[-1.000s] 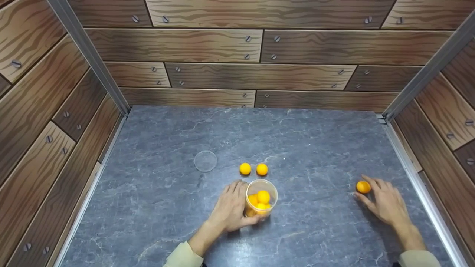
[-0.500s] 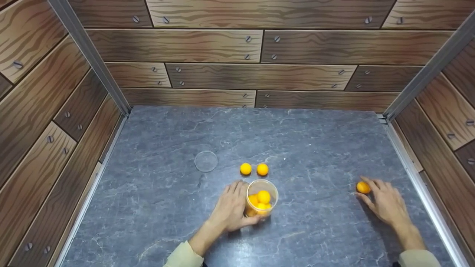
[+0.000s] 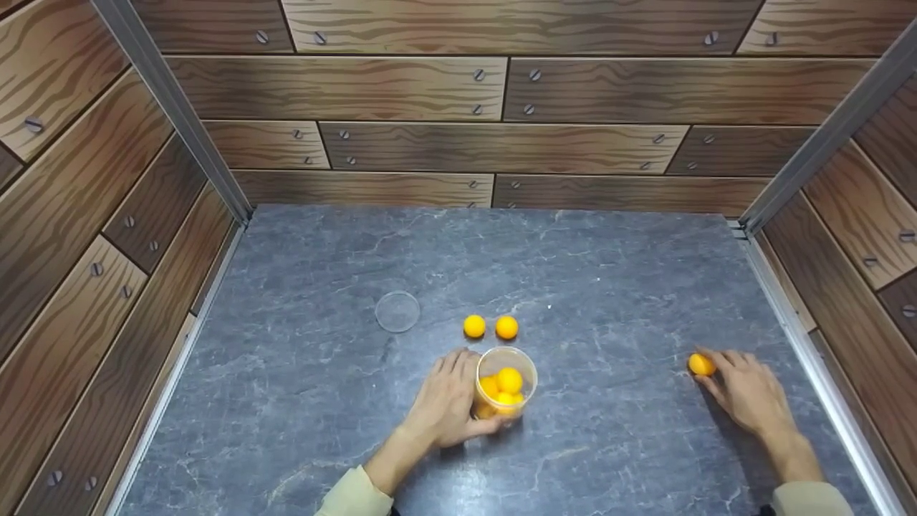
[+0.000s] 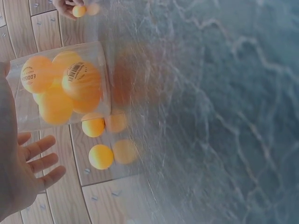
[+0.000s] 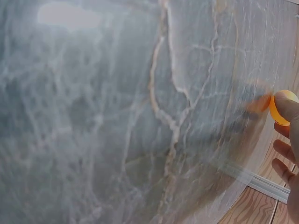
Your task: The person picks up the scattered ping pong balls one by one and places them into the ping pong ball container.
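A clear disc [image 3: 397, 312] lay farthest left. The left hand [image 3: 445, 398], outer fingers spread, held a clear cup [image 3: 506, 357] of orange balls [image 3: 509, 381], thumb along the near side; two loose balls [image 3: 474, 327] sat just behind. Well apart, rightmost, the right hand [image 3: 747, 392] pinched a single ball [image 3: 701, 365] between thumb and forefinger

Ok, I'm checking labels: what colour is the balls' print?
The print on the balls is near-black, clearest in the left wrist view.
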Motion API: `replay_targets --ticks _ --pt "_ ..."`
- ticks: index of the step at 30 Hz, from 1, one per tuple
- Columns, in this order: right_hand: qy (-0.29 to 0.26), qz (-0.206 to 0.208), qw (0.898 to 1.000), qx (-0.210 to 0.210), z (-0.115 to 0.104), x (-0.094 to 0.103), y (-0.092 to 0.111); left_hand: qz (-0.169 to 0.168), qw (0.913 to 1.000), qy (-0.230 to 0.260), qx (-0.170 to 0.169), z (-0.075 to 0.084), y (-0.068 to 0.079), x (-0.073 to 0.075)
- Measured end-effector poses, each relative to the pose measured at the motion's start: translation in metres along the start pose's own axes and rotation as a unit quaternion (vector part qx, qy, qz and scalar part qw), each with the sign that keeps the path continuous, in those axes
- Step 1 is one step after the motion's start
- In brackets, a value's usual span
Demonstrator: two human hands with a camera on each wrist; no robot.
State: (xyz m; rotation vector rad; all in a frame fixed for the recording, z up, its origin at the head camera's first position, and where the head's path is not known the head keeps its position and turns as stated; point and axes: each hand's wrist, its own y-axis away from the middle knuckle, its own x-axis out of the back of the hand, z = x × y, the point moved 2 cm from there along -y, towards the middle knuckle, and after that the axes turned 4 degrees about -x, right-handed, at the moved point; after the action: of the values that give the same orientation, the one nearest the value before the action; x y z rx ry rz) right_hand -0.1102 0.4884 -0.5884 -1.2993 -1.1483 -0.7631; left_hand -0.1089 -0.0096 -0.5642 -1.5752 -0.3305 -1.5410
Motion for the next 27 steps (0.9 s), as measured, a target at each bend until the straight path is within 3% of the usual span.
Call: replay_targets --ticks 13,27 --pt "0.002 -0.011 1.0 0.004 -0.003 0.0 -0.001 -0.024 0.9996 -0.012 0.007 0.0 0.001 0.0" --pt "-0.006 0.007 1.0 0.01 -0.02 -0.001 -0.002 0.001 0.9999 -0.01 -0.002 0.0 0.001 -0.001"
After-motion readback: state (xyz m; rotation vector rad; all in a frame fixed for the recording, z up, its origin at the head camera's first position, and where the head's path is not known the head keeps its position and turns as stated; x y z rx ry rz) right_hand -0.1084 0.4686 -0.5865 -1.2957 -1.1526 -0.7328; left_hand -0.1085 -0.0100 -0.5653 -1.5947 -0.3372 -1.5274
